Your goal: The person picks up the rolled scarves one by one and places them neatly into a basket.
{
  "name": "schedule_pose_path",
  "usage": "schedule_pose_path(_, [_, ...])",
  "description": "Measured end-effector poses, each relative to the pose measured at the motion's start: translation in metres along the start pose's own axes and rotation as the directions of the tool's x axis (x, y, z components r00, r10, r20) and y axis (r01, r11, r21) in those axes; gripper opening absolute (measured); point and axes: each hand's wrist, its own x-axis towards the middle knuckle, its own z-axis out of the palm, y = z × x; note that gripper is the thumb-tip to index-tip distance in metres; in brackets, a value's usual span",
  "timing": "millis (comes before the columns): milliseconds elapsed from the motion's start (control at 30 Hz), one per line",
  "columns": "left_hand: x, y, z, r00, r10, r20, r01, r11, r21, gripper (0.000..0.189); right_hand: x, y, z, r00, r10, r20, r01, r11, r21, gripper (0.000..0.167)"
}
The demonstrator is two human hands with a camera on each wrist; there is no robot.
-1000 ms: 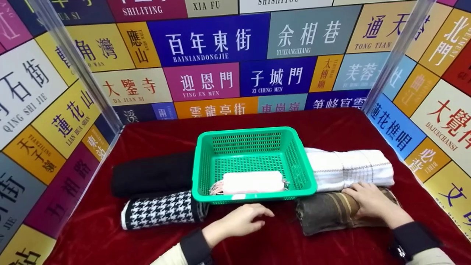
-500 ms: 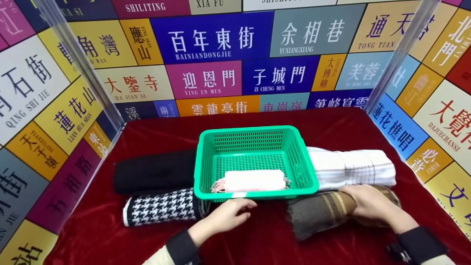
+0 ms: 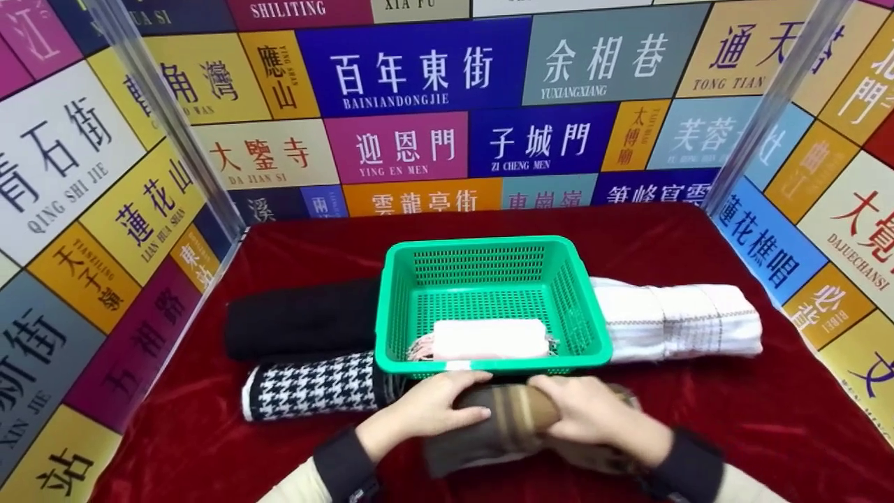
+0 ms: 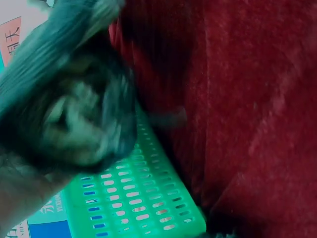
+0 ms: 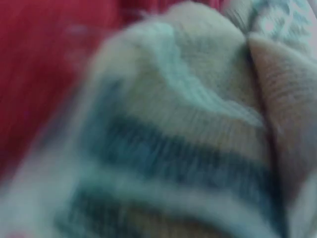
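My right hand grips a rolled brown-and-grey striped scarf from above, just in front of the green basket. At the scarf's left end, my left hand lies over it with thumb and fingers spread apart. The left wrist view looks into the coiled end of the scarf, with part of the left hand at lower left. Blurred striped cloth fills most of the right wrist view, next to part of the right hand. Inside the basket rests a white roll with pinkish fringe.
Left of the basket lie a black rolled cloth and a black-and-white houndstooth roll. A white roll with thin dark lines is on the right. Red velvet covers the table, and sign-printed panels surround it.
My right hand has carried the striped scarf leftward from beside the white lined roll to the front of the basket. The left hand now overlaps its left end.
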Motion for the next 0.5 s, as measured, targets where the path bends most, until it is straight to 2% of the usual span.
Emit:
schedule_pose_path(167, [-0.004,-0.004,0.001,1.000,0.006,0.010,-0.007,0.986,0.165,0.063,0.015,-0.014,0.026,0.998,0.027,-0.060,-0.028,0.999,-0.019,0.058])
schedule_pose_path(267, [-0.008,-0.012,0.010,0.999,0.001,0.033,-0.011,0.953,0.303,0.072,0.018,-0.013,0.040,0.998,0.034,-0.059,-0.037,0.998,-0.045,0.060])
schedule_pose_path(333, [-0.009,-0.019,0.016,0.999,-0.011,0.048,-0.007,0.932,0.363,0.077,0.018,-0.011,0.046,0.998,0.034,-0.057,-0.037,0.998,-0.060,0.061])
schedule_pose_path(400, [-0.010,-0.026,0.021,0.998,-0.030,0.046,0.010,0.925,0.380,0.080,0.017,-0.008,0.050,0.998,0.028,-0.053,-0.031,0.997,-0.068,0.061])
schedule_pose_path(500, [-0.010,-0.034,0.025,0.998,-0.050,0.031,0.036,0.935,0.352,0.082,0.015,-0.003,0.051,0.999,0.010,-0.039,-0.012,0.997,-0.070,0.064])
